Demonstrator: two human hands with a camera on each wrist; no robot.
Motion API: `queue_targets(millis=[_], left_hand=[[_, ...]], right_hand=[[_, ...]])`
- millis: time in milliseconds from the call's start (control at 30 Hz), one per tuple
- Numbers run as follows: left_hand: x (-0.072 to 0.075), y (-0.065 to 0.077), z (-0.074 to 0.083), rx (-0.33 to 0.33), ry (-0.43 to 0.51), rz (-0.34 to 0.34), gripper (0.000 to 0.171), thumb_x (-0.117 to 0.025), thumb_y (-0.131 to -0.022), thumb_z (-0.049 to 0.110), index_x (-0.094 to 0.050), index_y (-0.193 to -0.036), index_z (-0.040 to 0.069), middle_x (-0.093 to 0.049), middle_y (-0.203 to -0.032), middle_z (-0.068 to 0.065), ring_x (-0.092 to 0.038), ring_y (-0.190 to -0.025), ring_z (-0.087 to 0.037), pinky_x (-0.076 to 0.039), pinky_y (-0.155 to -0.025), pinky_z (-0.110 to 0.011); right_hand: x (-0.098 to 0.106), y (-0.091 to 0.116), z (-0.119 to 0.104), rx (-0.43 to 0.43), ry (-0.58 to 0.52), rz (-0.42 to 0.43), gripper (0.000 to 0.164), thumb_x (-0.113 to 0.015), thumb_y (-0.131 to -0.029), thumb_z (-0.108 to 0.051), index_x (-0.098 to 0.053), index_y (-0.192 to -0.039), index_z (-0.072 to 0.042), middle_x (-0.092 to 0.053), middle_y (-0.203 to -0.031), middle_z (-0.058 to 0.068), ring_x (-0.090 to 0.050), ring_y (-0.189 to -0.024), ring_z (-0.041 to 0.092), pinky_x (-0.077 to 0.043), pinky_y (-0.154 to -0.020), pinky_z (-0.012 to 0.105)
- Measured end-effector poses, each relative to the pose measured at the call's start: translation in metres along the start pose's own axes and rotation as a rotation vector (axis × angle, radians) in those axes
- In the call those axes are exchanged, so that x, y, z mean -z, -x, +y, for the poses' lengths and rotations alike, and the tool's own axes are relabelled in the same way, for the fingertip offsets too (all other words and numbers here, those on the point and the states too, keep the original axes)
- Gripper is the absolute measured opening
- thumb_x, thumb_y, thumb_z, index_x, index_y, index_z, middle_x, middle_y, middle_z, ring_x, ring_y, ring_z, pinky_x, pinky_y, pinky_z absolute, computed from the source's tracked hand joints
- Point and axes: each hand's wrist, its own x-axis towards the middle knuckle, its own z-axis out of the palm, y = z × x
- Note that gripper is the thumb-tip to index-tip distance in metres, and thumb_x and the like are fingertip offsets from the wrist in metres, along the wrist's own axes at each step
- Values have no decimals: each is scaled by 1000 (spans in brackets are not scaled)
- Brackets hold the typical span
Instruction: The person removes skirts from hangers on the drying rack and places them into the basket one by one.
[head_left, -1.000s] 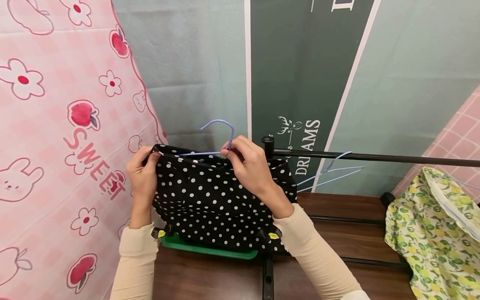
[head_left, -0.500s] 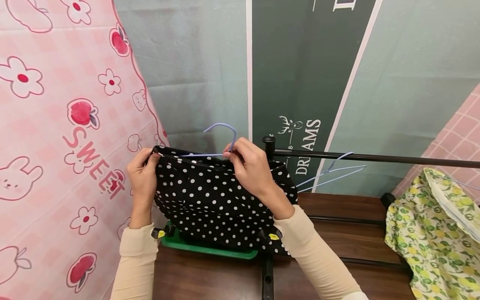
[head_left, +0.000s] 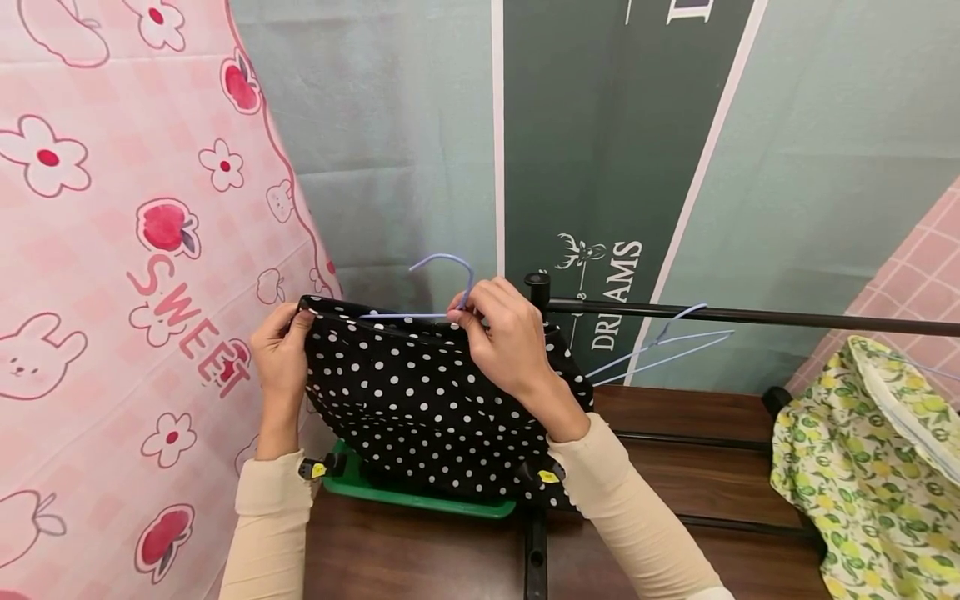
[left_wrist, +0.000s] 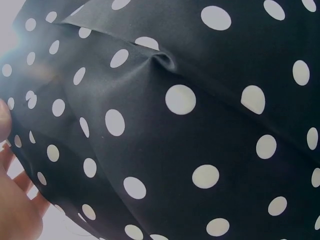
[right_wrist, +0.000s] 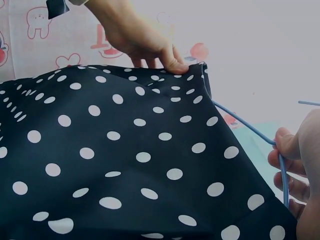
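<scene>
A black garment with white polka dots (head_left: pixel 420 392) hangs between my hands, its open top edge facing up. My left hand (head_left: pixel 281 350) pinches the left corner of that edge, thumb on the near side. Inside the opening lies part of a light-blue hanger (head_left: pixel 405 316), its hook pointing up and left. My right hand (head_left: pixel 510 333) pinches the hanger just below the hook. The right wrist view shows the hanger's arm (right_wrist: pixel 245 121) running into the garment. Dotted cloth (left_wrist: pixel 150 140) fills most of the left wrist view. The garment hides the hanger's lower part.
Right of the garment runs a black rack rail (head_left: pixel 750 314), with another light-blue hanger (head_left: pixel 675 346) on it. A lemon-print garment (head_left: pixel 870 467) hangs farther right. Below my hands sits a green tray (head_left: pixel 420 503). A pink printed curtain (head_left: pixel 172 333) stands close on the left.
The hanger and my right hand have moved slightly down and right. My left hand has shifted slightly left and down with the garment's corner, while both grips stay the same.
</scene>
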Motion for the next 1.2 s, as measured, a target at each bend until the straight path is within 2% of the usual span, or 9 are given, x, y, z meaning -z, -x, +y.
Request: queue_targets(millis=[267,500,567,667,833,933,1200], left_hand=[[2,-1,-6,23,4,8,20,-73,-100,5,-73,-97,-15,-69,-84,20,-58,-79,-2,-45,-74,-18],[2,0,-7,51,26,21,11,-73,-101,7,-82,-95,4,-72,-85,18,-60,-80,-3,-47,-76,-19],[2,1,-7,55,24,24,13,-73,-101,6,-83,-94,9,-72,-85,18,-60,-80,-2,-48,-76,-19],[2,1,-8,62,21,28,17,-72,-101,3,-84,-94,12,-73,-86,19,-61,-81,0,-48,-77,-18],[3,1,-7,78,6,36,10,-74,-101,6,-82,-97,2,-73,-87,21,-61,-81,2,-49,-79,-17],[3,1,-6,89,0,35,15,-75,-100,11,-81,-101,-4,-73,-88,22,-62,-82,2,-49,-80,-16],[0,1,-4,103,0,60,14,-75,-100,7,-82,-104,-4,-74,-88,23,-62,-81,5,-49,-80,-15]], right_hand=[[1,3,0,3,9,-11,11,-75,-101,-18,-75,-91,-13,-72,-83,-2,-58,-73,13,-46,-62,28],[3,5,1,6,1,-17,7,-78,-98,-14,-76,-92,-12,-73,-84,-2,-61,-75,12,-50,-65,29],[3,6,2,5,0,-19,7,-77,-99,-15,-76,-92,-12,-73,-84,-2,-61,-75,12,-50,-64,28],[3,7,2,2,-3,-16,7,-77,-98,-14,-76,-92,-12,-73,-84,-2,-59,-74,12,-48,-63,28],[5,8,2,-3,-18,-16,7,-78,-98,-13,-76,-91,-12,-72,-82,-2,-58,-72,12,-47,-62,28],[6,9,2,-6,-25,-17,9,-76,-99,-15,-76,-91,-11,-71,-82,-1,-57,-71,12,-47,-61,28],[9,8,3,-1,-37,5,8,-79,-97,-14,-76,-90,-12,-70,-80,-2,-56,-70,12,-46,-61,28]])
